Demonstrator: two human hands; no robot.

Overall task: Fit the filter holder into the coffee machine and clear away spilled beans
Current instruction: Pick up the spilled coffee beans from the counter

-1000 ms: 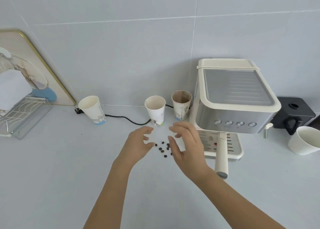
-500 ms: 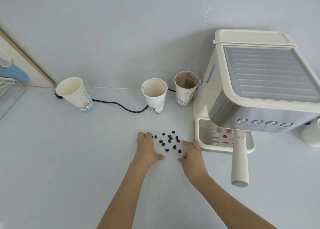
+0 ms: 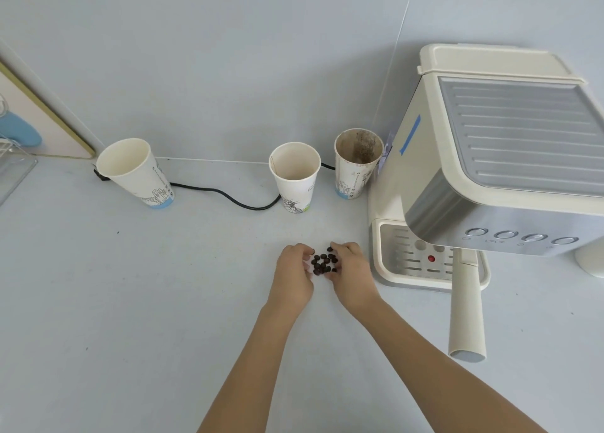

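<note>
Beans point(image 3: 323, 262) lie in a tight cluster on the desk point(image 3: 130, 302), just left of the coffee machine point(image 3: 457, 171). From the head view, I have my left hand point(image 3: 292, 275) and right hand point(image 3: 351, 274) cupped on either side, fingers curled, touching the pile but gripping nothing. Filter holder point(image 3: 465, 308) looks seated, handle jutting forward. I judge fitting done; beans gathered, not yet lifted away.

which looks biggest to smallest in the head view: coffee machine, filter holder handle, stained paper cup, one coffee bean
1. coffee machine
2. filter holder handle, though it lies nearer the camera
3. stained paper cup, close to the handle, so unsure
4. one coffee bean, by far the smallest
</note>
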